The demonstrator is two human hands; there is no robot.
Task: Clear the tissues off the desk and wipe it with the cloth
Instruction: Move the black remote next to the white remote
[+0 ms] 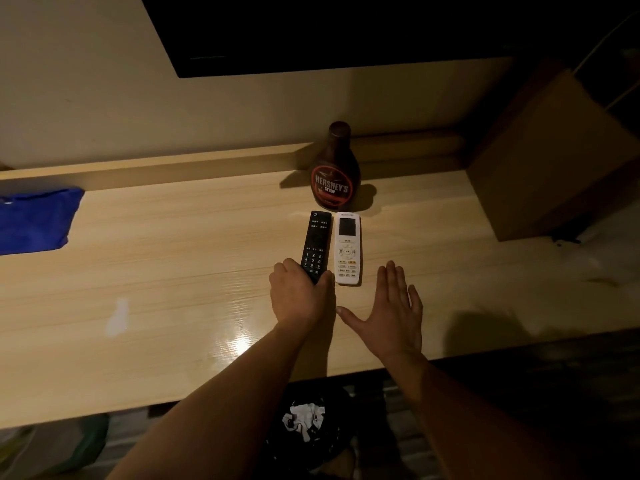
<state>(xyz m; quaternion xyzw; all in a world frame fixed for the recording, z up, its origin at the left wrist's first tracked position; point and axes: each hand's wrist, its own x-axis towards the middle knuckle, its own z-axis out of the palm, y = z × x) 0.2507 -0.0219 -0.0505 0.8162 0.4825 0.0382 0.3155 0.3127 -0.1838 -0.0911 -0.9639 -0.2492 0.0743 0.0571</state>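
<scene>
Two remotes, black (314,245) and white (347,249), side by side on pale glossy wood-grain desk (173,271), brown syrup bottle (335,168) behind. Blue cloth (34,220) far left on desk. Crumpled white tissues (304,419) in black bin (308,448) below desk edge. Left hand (299,294) grasping black remote's near end; right hand (388,313) spread flat, empty.

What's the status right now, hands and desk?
Left hand grip on black remote; right hand open, flat. Tissues in bin below; blue cloth lying far left on desk. White remote, syrup bottle on the wiping surface.
</scene>
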